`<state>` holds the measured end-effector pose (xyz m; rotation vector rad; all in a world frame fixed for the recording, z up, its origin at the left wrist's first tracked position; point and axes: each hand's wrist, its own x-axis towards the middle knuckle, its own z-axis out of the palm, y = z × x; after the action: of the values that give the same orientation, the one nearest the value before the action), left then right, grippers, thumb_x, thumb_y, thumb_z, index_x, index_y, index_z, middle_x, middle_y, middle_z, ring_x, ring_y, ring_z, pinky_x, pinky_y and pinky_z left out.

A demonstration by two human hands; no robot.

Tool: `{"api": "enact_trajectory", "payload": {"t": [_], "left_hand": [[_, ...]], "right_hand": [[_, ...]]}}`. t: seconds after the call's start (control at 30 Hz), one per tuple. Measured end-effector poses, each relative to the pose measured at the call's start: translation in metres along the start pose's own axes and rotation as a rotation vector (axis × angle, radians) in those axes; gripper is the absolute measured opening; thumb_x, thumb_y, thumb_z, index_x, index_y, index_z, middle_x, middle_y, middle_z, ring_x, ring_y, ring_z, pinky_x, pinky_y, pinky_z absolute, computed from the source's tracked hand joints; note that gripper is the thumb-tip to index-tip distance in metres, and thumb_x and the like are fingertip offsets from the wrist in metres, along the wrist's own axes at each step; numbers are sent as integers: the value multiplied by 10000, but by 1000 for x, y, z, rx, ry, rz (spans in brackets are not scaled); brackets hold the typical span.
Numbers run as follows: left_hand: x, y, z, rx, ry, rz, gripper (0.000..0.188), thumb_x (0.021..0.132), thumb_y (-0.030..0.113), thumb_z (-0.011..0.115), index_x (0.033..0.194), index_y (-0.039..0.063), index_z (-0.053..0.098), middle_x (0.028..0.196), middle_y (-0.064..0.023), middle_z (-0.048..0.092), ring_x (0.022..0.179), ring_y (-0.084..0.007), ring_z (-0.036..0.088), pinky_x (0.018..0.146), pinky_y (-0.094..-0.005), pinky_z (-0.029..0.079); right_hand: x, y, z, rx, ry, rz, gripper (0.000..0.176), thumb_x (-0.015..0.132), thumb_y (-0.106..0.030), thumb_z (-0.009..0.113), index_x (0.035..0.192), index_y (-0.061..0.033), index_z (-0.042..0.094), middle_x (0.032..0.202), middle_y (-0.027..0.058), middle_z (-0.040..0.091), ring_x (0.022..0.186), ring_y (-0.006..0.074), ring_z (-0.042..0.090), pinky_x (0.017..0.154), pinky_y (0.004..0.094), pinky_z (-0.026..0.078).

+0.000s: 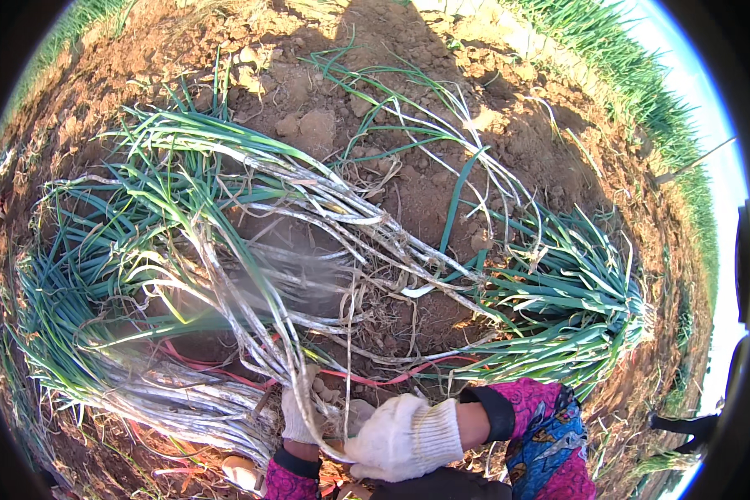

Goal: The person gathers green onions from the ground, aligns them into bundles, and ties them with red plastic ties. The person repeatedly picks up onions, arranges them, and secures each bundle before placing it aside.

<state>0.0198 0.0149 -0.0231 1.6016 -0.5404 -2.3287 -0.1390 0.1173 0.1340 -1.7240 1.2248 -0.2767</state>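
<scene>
Both hands wear off-white knit gloves and sit low in the head view, close to the body. My left hand (303, 406) is closed around the lower white stalks of a few green onions (244, 319), whose green tops point up and left. Just to its right, my right hand (390, 437) has its fingers closed at the root end of a stalk from that bunch. A thick pile of green onions (175, 400) lies left of my hands. More loose stalks (325, 181) stretch across the soil beyond them. A red plastic strip (400, 377) runs behind the hands.
At the right lies a bundle of green onions (562, 300) with its leaves fanned left. Thin loose stalks (475, 144) rest on the brown soil (312, 125) farther out. Standing onion rows (637, 75) line the upper right. A shoe tip (242, 472) shows at the bottom.
</scene>
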Motion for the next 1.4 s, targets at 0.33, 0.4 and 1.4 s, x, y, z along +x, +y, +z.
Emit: {"api": "enact_trajectory", "payload": {"t": [0.33, 0.4, 1.4], "left_hand": [[27, -13, -17, 7, -111, 19, 232, 963, 282, 680, 837, 98, 615, 630, 11, 527, 536, -191, 551, 517, -360, 483], [20, -9, -16, -41, -45, -30, 153, 980, 219, 655, 926, 80, 618, 638, 17, 504, 526, -149, 538, 515, -341, 498], [3, 6, 18, 27, 108, -87, 167, 932, 153, 693, 1014, 13, 650, 695, -41, 586, 553, -196, 588, 600, -411, 578]], "right_hand": [[118, -134, -248, 315, 437, -870, 297, 996, -289, 586, 1154, -44, 648, 880, 132, 657, 760, 274, 648, 676, 390, 514], [84, -91, -311, 716, 651, -804, 266, 1011, -313, 582, 1052, -59, 646, 762, 64, 609, 650, 203, 613, 578, 336, 488], [80, 328, -204, 80, 989, 918, 762, 883, -397, 638, 1514, -28, 422, 1408, 313, 559, 1300, 398, 576, 1062, 450, 477]]}}
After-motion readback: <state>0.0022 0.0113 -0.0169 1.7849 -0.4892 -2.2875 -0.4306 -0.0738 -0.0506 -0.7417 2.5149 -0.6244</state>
